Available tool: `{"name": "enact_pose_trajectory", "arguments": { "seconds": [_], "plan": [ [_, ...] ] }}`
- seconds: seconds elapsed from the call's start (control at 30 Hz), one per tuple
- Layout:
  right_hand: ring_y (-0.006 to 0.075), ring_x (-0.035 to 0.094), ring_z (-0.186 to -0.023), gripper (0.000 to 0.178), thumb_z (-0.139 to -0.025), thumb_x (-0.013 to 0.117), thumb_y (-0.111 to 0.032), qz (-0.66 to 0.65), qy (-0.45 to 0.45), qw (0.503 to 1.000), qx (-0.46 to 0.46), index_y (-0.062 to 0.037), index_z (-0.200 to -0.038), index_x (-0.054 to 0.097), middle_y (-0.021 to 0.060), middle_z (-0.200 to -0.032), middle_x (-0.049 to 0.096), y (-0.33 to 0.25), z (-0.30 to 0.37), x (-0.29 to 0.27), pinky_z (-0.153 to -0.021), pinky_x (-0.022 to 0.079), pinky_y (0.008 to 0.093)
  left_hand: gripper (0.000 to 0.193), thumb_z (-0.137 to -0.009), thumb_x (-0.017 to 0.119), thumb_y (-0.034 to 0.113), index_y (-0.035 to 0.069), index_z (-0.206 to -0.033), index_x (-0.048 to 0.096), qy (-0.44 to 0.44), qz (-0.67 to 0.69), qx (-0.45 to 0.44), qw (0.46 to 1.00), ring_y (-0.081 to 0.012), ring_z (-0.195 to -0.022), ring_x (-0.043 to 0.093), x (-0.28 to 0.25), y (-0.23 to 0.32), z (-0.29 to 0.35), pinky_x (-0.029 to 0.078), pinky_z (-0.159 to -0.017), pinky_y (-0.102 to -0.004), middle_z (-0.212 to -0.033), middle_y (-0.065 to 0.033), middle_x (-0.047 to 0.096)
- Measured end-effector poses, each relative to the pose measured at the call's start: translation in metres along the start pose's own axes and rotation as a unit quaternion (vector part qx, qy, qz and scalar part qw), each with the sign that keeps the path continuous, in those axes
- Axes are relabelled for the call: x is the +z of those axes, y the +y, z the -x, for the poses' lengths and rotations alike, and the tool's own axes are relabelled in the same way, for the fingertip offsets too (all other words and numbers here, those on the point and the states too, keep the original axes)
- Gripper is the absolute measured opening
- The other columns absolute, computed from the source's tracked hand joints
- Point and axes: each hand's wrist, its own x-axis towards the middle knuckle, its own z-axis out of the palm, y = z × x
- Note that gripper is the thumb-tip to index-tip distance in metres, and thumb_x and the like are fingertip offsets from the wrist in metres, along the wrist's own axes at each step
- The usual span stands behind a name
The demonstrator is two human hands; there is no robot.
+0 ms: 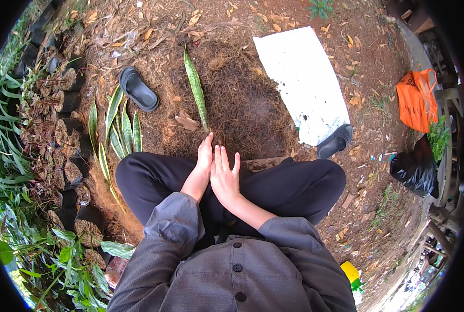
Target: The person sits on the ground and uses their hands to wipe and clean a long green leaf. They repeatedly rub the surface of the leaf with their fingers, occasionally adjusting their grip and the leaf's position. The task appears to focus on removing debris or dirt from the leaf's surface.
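Observation:
A long green, yellow-edged sword-shaped leaf [195, 86] lies on a heap of dark fibrous soil [247, 112] in front of my crossed legs. My left hand [205, 158] is stretched forward edge-on, and its fingertips reach the leaf's lower end; whether they pinch it is hidden. Pressed against it on the right is my right hand [225, 178], flat, back up, fingers spread, holding nothing.
A clump of the same striped leaves [113, 130] stands at my left knee. Black sandals lie at the left [138, 89] and right [335, 140]. A white sheet [304, 83], an orange bag [415, 99], a black bag [416, 169] and rows of black nursery pots [68, 101] surround me.

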Motion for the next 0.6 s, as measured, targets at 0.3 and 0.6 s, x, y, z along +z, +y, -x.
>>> {"name": "enact_pose_trajectory", "arguments": {
  "seconds": [0.3,0.6],
  "plan": [
    [0.0229,0.025,-0.134,0.044,-0.081,0.045,-0.017,-0.059,0.023,0.998,0.012,-0.0005,-0.121,0.051,0.01,-0.141,0.034,0.001,0.006,0.006,-0.104,0.011,0.0561,0.022,-0.089,0.052,0.03,0.007,-0.087,0.054,-0.023,0.045,-0.023,0.998,-0.0143,-0.062,0.053,-0.002,0.001,-0.002,0.046,-0.057,-0.0268,-0.073,-0.0031,0.056],
    [0.0226,0.026,-0.134,0.049,-0.086,0.043,-0.018,-0.052,0.028,0.998,0.032,-0.0069,-0.133,0.039,0.0115,-0.142,0.031,0.0,0.014,-0.007,-0.103,0.009,0.0549,0.021,-0.088,0.055,0.03,0.009,-0.086,0.053,-0.069,0.106,-0.071,0.989,-0.0152,-0.058,0.054,0.0,0.006,0.003,0.048,-0.051,-0.0286,-0.071,-0.0042,0.057]
  ]
}}
